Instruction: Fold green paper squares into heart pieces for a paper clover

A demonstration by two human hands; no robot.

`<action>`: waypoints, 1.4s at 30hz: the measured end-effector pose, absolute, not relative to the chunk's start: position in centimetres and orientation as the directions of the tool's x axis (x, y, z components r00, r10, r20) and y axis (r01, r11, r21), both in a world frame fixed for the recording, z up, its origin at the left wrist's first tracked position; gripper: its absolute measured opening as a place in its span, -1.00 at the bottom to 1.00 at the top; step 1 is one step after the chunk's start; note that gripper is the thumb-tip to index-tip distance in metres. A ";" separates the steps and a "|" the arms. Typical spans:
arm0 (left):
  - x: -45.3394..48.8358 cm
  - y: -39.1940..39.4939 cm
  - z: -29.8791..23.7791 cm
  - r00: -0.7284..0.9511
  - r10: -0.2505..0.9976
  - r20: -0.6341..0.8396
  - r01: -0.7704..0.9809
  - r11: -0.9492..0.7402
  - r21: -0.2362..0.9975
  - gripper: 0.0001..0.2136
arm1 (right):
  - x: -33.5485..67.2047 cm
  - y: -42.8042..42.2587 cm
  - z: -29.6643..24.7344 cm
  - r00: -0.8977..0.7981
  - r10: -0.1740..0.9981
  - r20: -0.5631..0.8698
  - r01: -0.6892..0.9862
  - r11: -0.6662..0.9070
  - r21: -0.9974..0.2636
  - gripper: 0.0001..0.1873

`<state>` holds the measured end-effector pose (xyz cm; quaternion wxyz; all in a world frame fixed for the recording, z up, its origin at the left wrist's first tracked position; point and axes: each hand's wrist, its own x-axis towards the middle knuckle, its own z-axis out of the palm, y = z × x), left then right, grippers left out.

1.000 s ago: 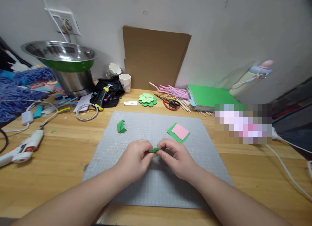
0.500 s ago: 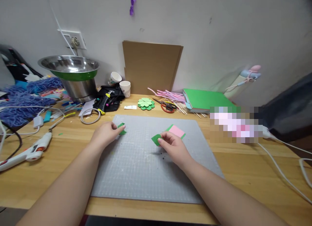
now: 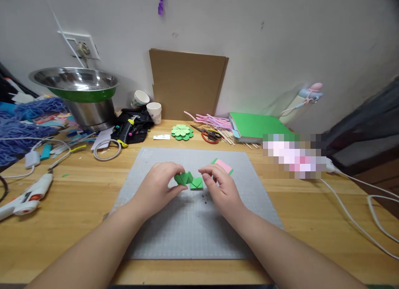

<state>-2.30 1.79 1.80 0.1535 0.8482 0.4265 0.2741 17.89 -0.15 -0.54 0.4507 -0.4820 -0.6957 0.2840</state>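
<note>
- Green folded piece [image 3: 183, 179] sat gripped in the left hand [image 3: 157, 183].
- Second green piece [image 3: 196, 184] lay just left of the right hand [image 3: 222, 187], whose fingers curled loosely, slightly parted.

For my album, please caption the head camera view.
Left hand holding a folded green paper piece, right hand beside a second piece, over a gray gridded mat.
</note>
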 end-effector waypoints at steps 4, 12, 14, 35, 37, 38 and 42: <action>-1.8 1.1 1.5 0.616 0.683 0.393 0.569 -0.730 0.378 -0.86 | 17.1 -1.2 -0.1 -0.147 0.912 0.382 0.372 0.409 -0.833 -0.90; -1.1 0.3 0.9 0.327 0.753 0.571 0.501 -0.651 0.571 -0.62 | 17.0 -1.6 -0.2 -0.034 0.878 0.477 0.267 0.468 -0.842 -0.93; -0.9 0.0 0.8 0.222 0.825 0.520 0.406 -0.563 0.720 -0.74 | 17.2 -1.7 -0.1 -0.032 0.834 0.550 0.260 0.539 -0.801 -0.89; -1.8 -1.4 2.3 0.410 0.417 0.811 0.185 -0.909 0.374 -0.83 | 18.0 -2.9 1.1 -0.279 0.592 0.756 0.195 0.806 -0.559 -0.59; -2.2 -1.5 2.3 0.456 0.339 0.823 0.201 -0.940 0.275 -0.79 | 18.2 -2.9 1.4 -0.318 0.554 0.770 0.182 0.832 -0.524 -0.63; -2.3 -1.5 2.2 0.473 0.321 0.821 0.204 -0.946 0.252 -0.77 | 18.2 -2.9 1.5 -0.335 0.539 0.773 0.174 0.842 -0.511 -0.65; -2.3 -1.7 2.4 0.469 0.388 0.793 0.190 -0.921 0.339 -0.82 | 18.2 -2.8 1.8 -0.384 0.529 0.757 0.152 0.845 -0.514 -0.70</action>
